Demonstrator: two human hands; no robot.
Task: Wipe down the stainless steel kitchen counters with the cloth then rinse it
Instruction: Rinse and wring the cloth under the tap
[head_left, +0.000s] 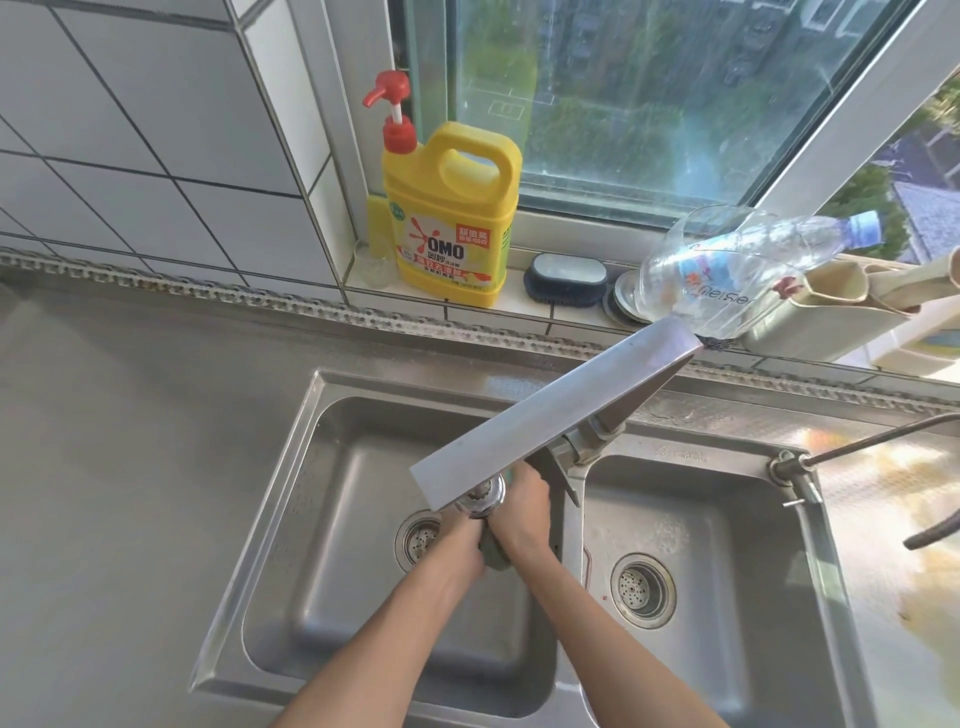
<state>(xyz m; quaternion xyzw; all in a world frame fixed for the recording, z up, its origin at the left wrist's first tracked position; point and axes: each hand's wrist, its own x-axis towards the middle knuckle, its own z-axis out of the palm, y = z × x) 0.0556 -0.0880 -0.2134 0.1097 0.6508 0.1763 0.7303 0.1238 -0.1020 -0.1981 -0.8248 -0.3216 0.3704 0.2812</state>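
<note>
Both my hands are over the left basin of the double steel sink (291, 467), under the spout of the flat steel faucet (550, 410). A grey-green cloth (493, 553) is bunched between them, mostly hidden. My left hand (457, 551) grips its lower part. My right hand (522, 512) closes on it from the right, its fingers partly behind the faucet head. I cannot tell whether water is running. The stainless steel counter (130, 467) spreads to the left.
On the tiled sill stand a yellow OMO detergent jug (452, 218), a dark scrub brush (566, 278), a cut clear plastic bottle (727, 270) and a beige holder (826, 312). A thin second tap (857, 447) stands at the right basin. Each basin has a drain.
</note>
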